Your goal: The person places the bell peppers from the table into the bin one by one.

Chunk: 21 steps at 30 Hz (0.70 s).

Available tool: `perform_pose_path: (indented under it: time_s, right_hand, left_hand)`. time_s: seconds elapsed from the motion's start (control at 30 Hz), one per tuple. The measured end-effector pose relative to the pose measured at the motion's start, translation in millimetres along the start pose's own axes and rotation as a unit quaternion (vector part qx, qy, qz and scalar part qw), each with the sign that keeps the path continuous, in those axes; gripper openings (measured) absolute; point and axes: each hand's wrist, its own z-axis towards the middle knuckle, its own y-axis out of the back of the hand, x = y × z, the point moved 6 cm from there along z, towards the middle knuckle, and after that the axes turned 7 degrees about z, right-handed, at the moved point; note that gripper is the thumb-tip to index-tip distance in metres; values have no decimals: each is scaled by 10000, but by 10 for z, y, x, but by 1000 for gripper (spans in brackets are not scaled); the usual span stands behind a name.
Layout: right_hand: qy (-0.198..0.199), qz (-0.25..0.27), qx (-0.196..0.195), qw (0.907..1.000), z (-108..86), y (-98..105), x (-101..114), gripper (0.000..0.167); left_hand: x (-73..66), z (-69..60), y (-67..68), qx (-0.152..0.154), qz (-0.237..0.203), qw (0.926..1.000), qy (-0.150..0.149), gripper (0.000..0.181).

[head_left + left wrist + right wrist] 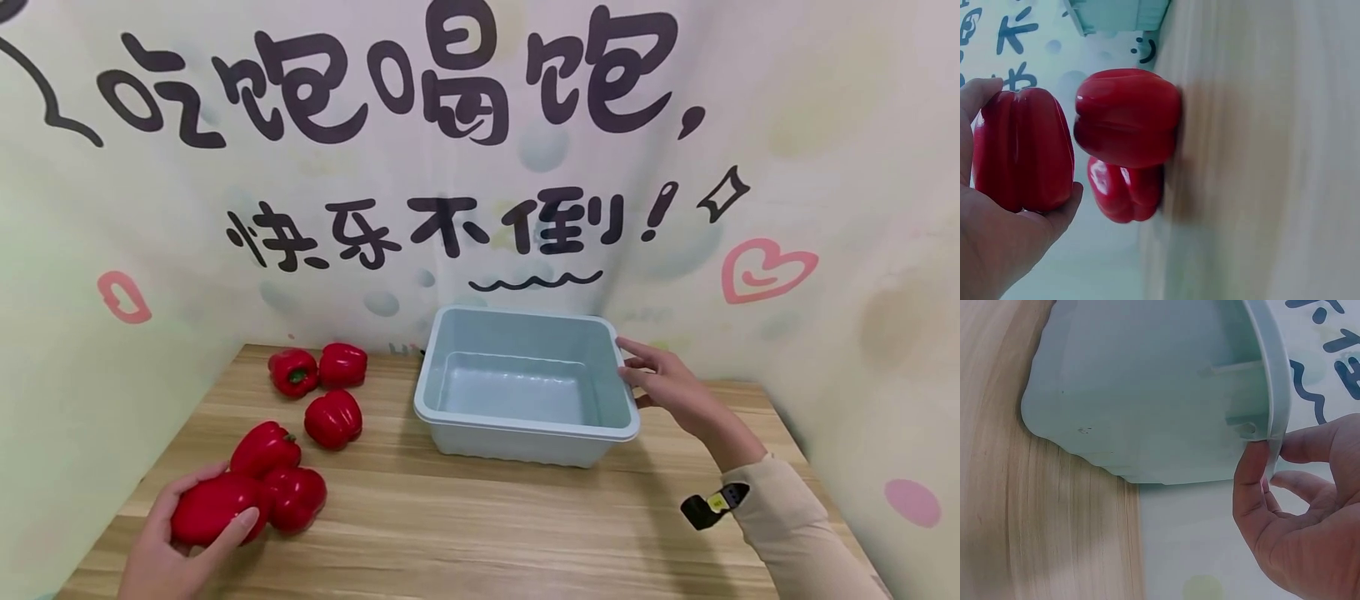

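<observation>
At the front left, my left hand [176,533] grips a red bell pepper [213,507], thumb on one side and fingers round the other. In the left wrist view the left hand [1007,231] holds this pepper [1025,150] beside two more peppers [1129,119]. Behind and right of it in the head view lie two others, one [266,448] farther back, one [295,498] to the right. My right hand [667,383] pinches the right rim of a light blue basin [517,446]. The right wrist view shows the right hand's [1297,512] fingers at the basin's rim [1277,381].
Three more red peppers [333,419] lie towards the back left of the wooden table [450,533]. A cloth wall [375,175] with large dark characters rises behind the basin, which stands near the table's back edge. A black strap device hangs at the right sleeve [776,500].
</observation>
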Motion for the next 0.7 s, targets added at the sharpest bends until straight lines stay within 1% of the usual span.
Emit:
perform_pose_path:
  time_s: [0.1,0.17,0.3,0.4,0.6,0.7]
  right_hand:
    - [8,-5,-1,10000,8,-2,1,67]
    - [13,-15,-8,10000,11,0,4,67]
    - [-12,-4,-39,10000,10,9,-8,67]
    - [-22,20,-55,10000,9,10,-14,67]
    - [-31,58,-104,9999,6,12,-18,67]
    - [-48,77,-133,9999,13,15,-12,67]
  left_hand:
    - [-84,18,1,115,-88,9998,-159,81]
    - [-149,27,-6,167,-148,9991,-347,78]
    - [-290,51,-47,183,-126,9971,-729,75]
    - [-381,83,-79,260,-117,9961,-835,77]
    - [-563,160,-149,628,-332,9931,-936,80]
    - [-683,202,-191,687,-352,9914,-1058,81]
